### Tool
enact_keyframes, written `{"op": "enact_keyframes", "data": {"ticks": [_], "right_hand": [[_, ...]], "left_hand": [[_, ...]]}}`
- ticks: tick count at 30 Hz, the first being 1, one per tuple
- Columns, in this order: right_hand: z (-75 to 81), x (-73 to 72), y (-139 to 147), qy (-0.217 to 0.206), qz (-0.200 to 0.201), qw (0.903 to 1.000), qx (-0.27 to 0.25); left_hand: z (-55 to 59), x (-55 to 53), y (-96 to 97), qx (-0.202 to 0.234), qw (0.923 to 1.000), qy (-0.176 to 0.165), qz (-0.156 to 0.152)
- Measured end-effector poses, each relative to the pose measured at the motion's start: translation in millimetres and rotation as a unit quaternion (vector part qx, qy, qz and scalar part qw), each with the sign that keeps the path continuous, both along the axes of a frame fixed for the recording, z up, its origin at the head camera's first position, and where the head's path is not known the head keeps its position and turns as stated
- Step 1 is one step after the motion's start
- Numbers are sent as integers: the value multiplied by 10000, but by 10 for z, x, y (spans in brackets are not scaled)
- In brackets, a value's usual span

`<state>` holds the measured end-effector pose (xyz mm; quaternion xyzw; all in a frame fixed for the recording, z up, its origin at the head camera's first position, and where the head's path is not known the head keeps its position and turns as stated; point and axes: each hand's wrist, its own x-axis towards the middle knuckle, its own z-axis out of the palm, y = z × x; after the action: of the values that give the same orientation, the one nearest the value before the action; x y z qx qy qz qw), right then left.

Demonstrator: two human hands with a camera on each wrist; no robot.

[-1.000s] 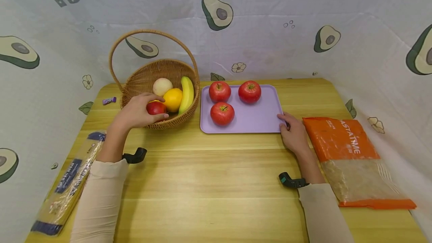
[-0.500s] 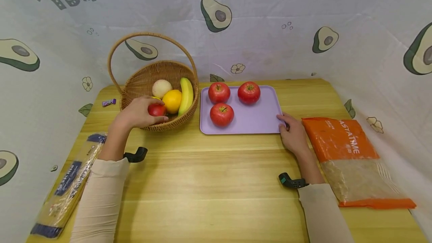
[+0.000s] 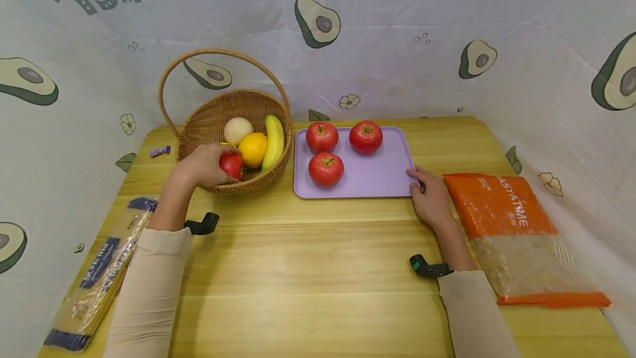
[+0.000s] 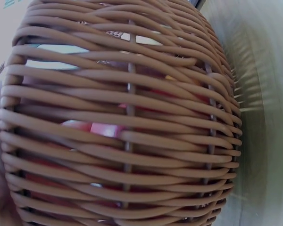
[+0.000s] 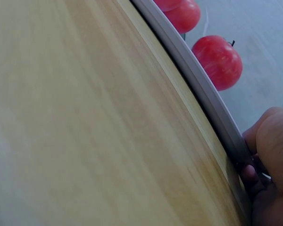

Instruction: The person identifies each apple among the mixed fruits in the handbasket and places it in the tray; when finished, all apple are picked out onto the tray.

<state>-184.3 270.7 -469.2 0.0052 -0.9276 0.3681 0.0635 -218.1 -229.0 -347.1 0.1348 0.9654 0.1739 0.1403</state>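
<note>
My left hand (image 3: pixel 205 167) reaches over the front left of the wicker basket (image 3: pixel 254 183) and grips a red apple (image 3: pixel 232 166) inside it. Beside that apple lie a yellow-orange round fruit (image 3: pixel 253 150), a banana (image 3: pixel 275 142) and a pale round fruit (image 3: pixel 238 130). In the left wrist view the basket's woven wall (image 4: pixel 179 150) hides most of what is inside. With thumb and fingers my right hand (image 3: pixel 434 199) pinches the front right corner of a lilac tray (image 3: pixel 380 177). Three red apples stand on its left and middle, one being the front apple (image 3: pixel 326 169).
An orange-and-clear pasta bag (image 3: pixel 521 231) lies at the right, close to the right forearm. At the left a long noodle packet (image 3: pixel 101 272) lies partly beside the left sleeve. A small purple wrapped sweet (image 3: pixel 160 151) rests left of the basket. A patterned cloth (image 3: pixel 387 70) hangs behind the table.
My left thumb and fingers have closed round the red apple in the basket, and it has shifted slightly. The right hand stays on the tray's corner.
</note>
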Motion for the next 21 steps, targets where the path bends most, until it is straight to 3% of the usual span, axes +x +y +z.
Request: {"op": "enact_keyframes", "data": {"ticks": [11,21], "right_hand": [[-12,-16,11,13,16,10000,-8],[-27,-16,13,-13,-27,10000,10]], "left_hand": [[-9,-6,-7,161,9991,-147,351],[0,14,-19,316,9974,82,648]]}}
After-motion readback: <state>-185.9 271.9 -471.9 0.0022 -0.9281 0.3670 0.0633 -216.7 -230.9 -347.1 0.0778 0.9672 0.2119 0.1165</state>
